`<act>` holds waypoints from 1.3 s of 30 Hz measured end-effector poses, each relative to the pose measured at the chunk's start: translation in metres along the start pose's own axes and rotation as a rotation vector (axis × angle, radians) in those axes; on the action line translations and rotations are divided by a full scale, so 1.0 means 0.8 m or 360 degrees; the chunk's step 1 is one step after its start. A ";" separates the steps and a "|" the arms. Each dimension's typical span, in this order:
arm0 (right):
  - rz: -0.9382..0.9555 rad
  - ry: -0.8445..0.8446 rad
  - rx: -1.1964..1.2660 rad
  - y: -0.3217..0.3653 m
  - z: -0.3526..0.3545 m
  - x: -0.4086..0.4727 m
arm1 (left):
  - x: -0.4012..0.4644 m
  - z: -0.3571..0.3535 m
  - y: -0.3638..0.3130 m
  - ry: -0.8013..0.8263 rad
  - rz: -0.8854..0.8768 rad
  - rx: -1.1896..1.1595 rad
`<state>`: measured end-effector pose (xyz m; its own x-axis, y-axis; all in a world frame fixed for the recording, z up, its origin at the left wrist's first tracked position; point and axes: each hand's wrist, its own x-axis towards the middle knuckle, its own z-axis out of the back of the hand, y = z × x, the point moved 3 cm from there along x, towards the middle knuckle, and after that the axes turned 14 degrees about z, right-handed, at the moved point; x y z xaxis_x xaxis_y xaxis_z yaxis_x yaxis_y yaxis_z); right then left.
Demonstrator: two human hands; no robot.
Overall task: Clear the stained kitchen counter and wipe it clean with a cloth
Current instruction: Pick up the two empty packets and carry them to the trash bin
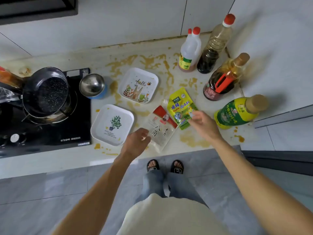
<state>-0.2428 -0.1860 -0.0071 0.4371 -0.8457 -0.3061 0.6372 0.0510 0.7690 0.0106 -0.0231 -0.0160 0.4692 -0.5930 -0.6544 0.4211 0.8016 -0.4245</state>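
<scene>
Both forearms extend forward over the front edge of the pale, brown-stained stone counter. The left hand is angled inward, knuckles up, fingers loosely curled at the lower left edge of the clear plastic spice packet with a red top corner; whether the fingers grip the packet cannot be determined. The right hand reaches left, fingers slightly bent, fingertips at the lower right edge of the yellow-green seasoning pouch; a firm hold cannot be confirmed. The two packets lie flat, overlapping at one corner. Left of them sit two white square plates, one with a potted-plant print, one with a "hello" print. Five bottles stand along the right rear. A dark pan rests on the black cooktop at left.
</scene>
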 end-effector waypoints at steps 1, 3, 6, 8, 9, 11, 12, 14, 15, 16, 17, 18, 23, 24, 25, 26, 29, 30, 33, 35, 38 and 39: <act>-0.0006 -0.0036 -0.0023 0.001 0.000 0.015 | 0.009 0.001 -0.007 -0.0032 -0.0032 0.0003; -0.0071 -0.0069 -0.0102 0.005 0.001 0.040 | 0.022 0.004 -0.023 -0.0082 -0.0018 0.0066; -0.0130 -0.0059 -0.0186 0.003 -0.007 0.069 | 0.041 0.000 -0.041 -0.0111 -0.0003 0.0164; -0.0148 -0.0037 -0.0281 -0.004 -0.015 0.080 | 0.055 -0.009 -0.042 -0.0129 -0.0010 0.0247; -0.0163 -0.0036 -0.0344 -0.007 -0.018 0.085 | 0.060 -0.015 -0.043 -0.0149 -0.0004 0.0279; -0.0170 -0.0057 -0.0468 -0.009 -0.023 0.090 | 0.065 -0.026 -0.042 -0.0207 0.0011 0.0355; -0.0163 -0.0069 -0.0538 -0.010 -0.026 0.091 | 0.066 -0.033 -0.042 -0.0249 0.0010 0.0406; -0.0171 -0.0082 -0.0669 -0.009 -0.031 0.092 | 0.065 -0.041 -0.041 -0.0322 0.0014 0.0482; -0.0178 -0.0080 -0.0721 -0.009 -0.033 0.093 | 0.065 -0.044 -0.041 -0.0350 0.0021 0.0499; -0.0179 -0.0077 -0.0762 -0.010 -0.035 0.094 | 0.066 -0.046 -0.041 -0.0384 0.0027 0.0510; -0.0178 -0.0076 -0.0797 -0.010 -0.036 0.096 | 0.066 -0.047 -0.042 -0.0401 0.0040 0.0522; -0.0183 -0.0072 -0.0814 -0.010 -0.037 0.098 | 0.067 -0.047 -0.042 -0.0408 0.0059 0.0532; -0.0233 -0.0078 -0.0767 -0.013 -0.033 0.106 | 0.067 -0.048 -0.044 -0.0469 0.0092 0.0561; -0.0230 -0.0091 -0.0697 -0.014 -0.031 0.107 | 0.067 -0.047 -0.044 -0.0473 0.0089 0.0541; -0.0231 -0.0103 -0.0605 -0.016 -0.028 0.108 | 0.066 -0.045 -0.044 -0.0471 0.0087 0.0493; -0.0242 -0.0109 -0.0500 -0.016 -0.025 0.108 | 0.066 -0.043 -0.044 -0.0456 0.0089 0.0435; -0.0236 -0.0054 -0.0201 -0.018 -0.020 0.104 | 0.063 -0.032 -0.044 -0.0392 0.0083 0.0334; -0.0223 -0.0033 -0.0144 -0.019 -0.018 0.102 | 0.062 -0.028 -0.044 -0.0369 0.0064 0.0300; -0.0236 -0.0058 0.0032 -0.018 -0.010 0.089 | 0.057 -0.016 -0.039 -0.0269 0.0070 0.0169; -0.0228 -0.0094 0.0155 -0.018 -0.004 0.079 | 0.054 -0.009 -0.032 -0.0182 0.0105 0.0047; -0.0174 -0.0090 0.0303 -0.012 0.006 0.056 | 0.041 0.002 -0.021 -0.0126 0.0079 -0.0015; -0.0154 -0.0074 0.0332 -0.008 0.009 0.047 | 0.035 0.005 -0.017 -0.0121 0.0065 -0.0034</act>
<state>-0.2352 -0.2217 -0.0194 0.3475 -0.8651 -0.3618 0.5280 -0.1383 0.8379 0.0211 -0.0507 -0.0260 0.5437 -0.5633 -0.6222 0.3840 0.8261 -0.4123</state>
